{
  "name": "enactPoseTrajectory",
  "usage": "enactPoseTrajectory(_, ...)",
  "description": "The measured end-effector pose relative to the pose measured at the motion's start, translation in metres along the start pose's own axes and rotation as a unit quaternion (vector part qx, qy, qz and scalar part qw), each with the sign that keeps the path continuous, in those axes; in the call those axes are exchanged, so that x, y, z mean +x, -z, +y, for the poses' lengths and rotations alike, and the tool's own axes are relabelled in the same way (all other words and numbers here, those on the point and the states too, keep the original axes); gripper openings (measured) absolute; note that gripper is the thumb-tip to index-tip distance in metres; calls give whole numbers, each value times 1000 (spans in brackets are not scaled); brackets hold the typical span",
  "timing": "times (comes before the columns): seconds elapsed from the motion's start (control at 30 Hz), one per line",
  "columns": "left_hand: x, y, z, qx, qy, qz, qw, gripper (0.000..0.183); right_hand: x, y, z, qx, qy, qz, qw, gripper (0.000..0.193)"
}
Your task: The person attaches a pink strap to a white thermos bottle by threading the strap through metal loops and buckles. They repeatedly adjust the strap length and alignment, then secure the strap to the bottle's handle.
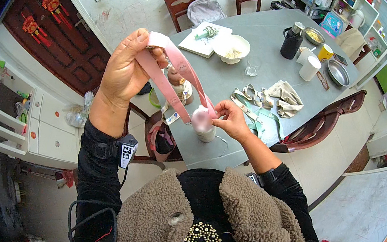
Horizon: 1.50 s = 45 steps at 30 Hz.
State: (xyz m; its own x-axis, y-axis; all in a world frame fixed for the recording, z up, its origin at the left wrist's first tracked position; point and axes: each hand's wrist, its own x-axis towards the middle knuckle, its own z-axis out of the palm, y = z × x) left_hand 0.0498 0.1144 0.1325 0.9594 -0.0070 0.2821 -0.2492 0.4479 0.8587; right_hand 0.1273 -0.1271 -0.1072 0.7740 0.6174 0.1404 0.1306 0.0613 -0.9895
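Left of centre in the frame, near the desk (265, 30), the left hand (124, 64) grips the top of a looped pink strap (165, 85); the right hand (232, 121) pinches its lower part. It looks light, soft and floppy, probably best pinched flat.

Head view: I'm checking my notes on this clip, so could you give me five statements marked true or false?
1. The left hand holds up a pink strap. True.
2. The right hand grips the black bottle. False: it pinches the lower part of the pink strap.
3. The black bottle stands on the grey table. True.
4. The white footed bowl is empty. False: there is something pale in it.
5. The wooden door is bright blue. False: it is dark reddish-brown.
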Motion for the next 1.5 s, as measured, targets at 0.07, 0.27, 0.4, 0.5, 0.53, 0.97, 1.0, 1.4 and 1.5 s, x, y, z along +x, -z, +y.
enactPoseTrajectory(0.07, 3, -3, 1, 14, 3, -23, 1000, 15, 0, 1, 4, -50, 16, 15, 999, 30)
enactPoseTrajectory(0.27, 8, -10, -4, -14, -11, -11, 1000, 17, 1, 10, 21, 39, -62, 112, 991, 13)
enactPoseTrajectory(0.4, 8, -9, -7, -24, -19, -10, 999, 14, -3, 7, 23, 57, -29, 58, 996, 7)
enactPoseTrajectory(0.5, 2, -7, -8, -41, -24, -41, 998, 13, -5, 2, 21, 33, -20, 45, 998, 11)
enactPoseTrajectory(0.53, 2, -5, -7, -33, -29, -77, 996, 12, -6, 2, 21, 7, -20, 48, 999, 13)
enactPoseTrajectory(0.97, -19, 3, -5, 16, -22, -74, 997, 11, 0, -1, 42, 226, -161, 24, 961, 17)
enactPoseTrajectory(1.0, -20, 4, -6, 14, -16, -70, 997, 11, 0, -1, 43, 265, -196, 28, 944, 16)
enactPoseTrajectory(1.4, -38, 22, -26, 3, 48, 39, 998, 10, 0, -8, 57, 511, -261, 94, 814, 14)
enactPoseTrajectory(1.5, -42, 26, -28, -4, 52, 63, 997, 10, 2, -7, 57, 556, -258, 70, 787, 17)
